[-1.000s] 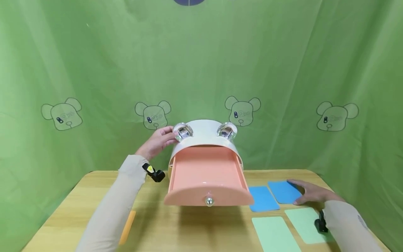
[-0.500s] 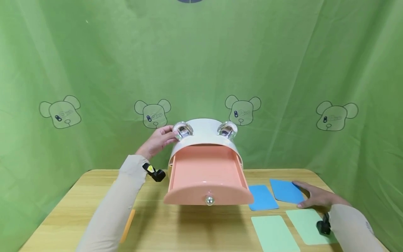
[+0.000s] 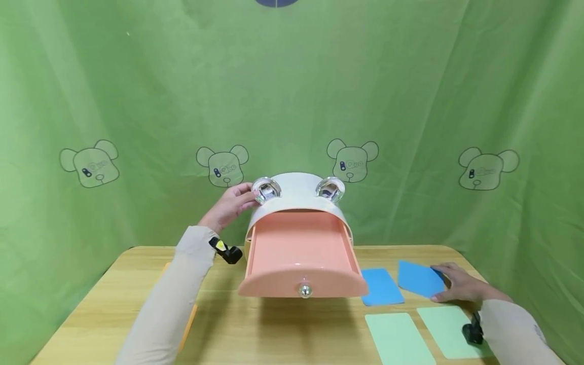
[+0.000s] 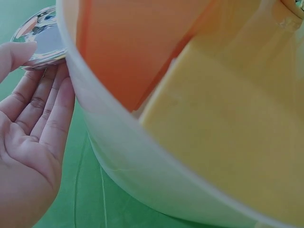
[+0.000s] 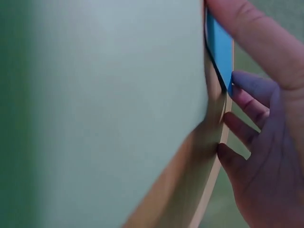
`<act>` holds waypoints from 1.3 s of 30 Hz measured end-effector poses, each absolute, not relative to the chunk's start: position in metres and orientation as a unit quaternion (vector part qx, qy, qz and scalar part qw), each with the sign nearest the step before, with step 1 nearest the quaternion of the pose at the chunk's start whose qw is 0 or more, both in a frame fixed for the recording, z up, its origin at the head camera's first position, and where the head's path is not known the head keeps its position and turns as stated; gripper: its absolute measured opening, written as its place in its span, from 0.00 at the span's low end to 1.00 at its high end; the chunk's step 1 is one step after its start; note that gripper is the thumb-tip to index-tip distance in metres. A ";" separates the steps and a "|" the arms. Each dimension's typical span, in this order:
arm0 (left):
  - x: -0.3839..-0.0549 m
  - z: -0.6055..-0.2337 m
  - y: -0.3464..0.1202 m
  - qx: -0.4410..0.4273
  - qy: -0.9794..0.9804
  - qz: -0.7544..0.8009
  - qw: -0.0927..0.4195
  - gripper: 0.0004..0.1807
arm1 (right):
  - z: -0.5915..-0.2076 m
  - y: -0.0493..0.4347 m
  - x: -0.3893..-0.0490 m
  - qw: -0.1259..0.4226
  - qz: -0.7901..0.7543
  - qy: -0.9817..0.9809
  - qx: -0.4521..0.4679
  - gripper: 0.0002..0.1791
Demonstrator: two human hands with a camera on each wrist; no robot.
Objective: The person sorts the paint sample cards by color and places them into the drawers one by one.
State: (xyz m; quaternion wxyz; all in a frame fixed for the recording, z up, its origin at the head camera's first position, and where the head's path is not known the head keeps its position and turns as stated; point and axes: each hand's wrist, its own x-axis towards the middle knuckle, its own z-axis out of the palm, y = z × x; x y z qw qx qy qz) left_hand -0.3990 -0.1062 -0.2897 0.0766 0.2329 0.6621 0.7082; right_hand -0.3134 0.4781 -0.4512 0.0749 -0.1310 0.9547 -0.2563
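Observation:
A white frog-like box [image 3: 298,187] with two silver eyes stands mid-table, its pink drawer [image 3: 303,243] pulled out, a silver knob [image 3: 305,291] on the front. My left hand [image 3: 229,207] grips the box's left silver eye [image 3: 269,190]; in the left wrist view the thumb is on its face and the fingers lie behind it. At the right, my right hand [image 3: 462,285] pinches the near and far corners of a blue card [image 3: 418,279] at its right end. The right wrist view shows the thumb [image 5: 266,38] and a fingertip at that card's edges.
Another blue card [image 3: 382,287] lies beside the drawer. Two pale green cards [image 3: 400,338] lie nearer, one partly under the right wrist. An orange card [image 3: 188,327] is mostly hidden by the left sleeve. A green curtain [image 3: 292,101] hangs behind the wooden table [image 3: 228,329].
The right hand has shifted slightly right, and the blue card has slid and turned along with it. The left hand keeps its hold on the eye; the drawer has not moved.

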 end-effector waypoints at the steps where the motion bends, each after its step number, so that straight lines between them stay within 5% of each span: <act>1: -0.399 -0.290 -0.106 0.233 0.662 0.708 0.075 0.21 | -0.451 0.478 -0.313 0.065 -0.244 0.959 -0.129 0.49; 9: -0.398 -0.289 -0.105 0.226 0.666 0.708 0.069 0.20 | -0.453 0.469 -0.316 -0.018 -0.184 0.973 -0.137 0.45; 19: -0.397 -0.288 -0.105 0.229 0.671 0.702 0.071 0.20 | -0.451 0.485 -0.302 0.026 -0.294 0.945 -0.142 0.49; 33: -0.398 -0.292 -0.106 0.225 0.662 0.712 0.073 0.18 | -0.448 0.481 -0.302 0.032 -0.247 0.962 -0.116 0.43; 39: -0.399 -0.292 -0.105 0.226 0.654 0.718 0.075 0.17 | -0.447 0.481 -0.303 0.047 -0.238 0.964 -0.107 0.48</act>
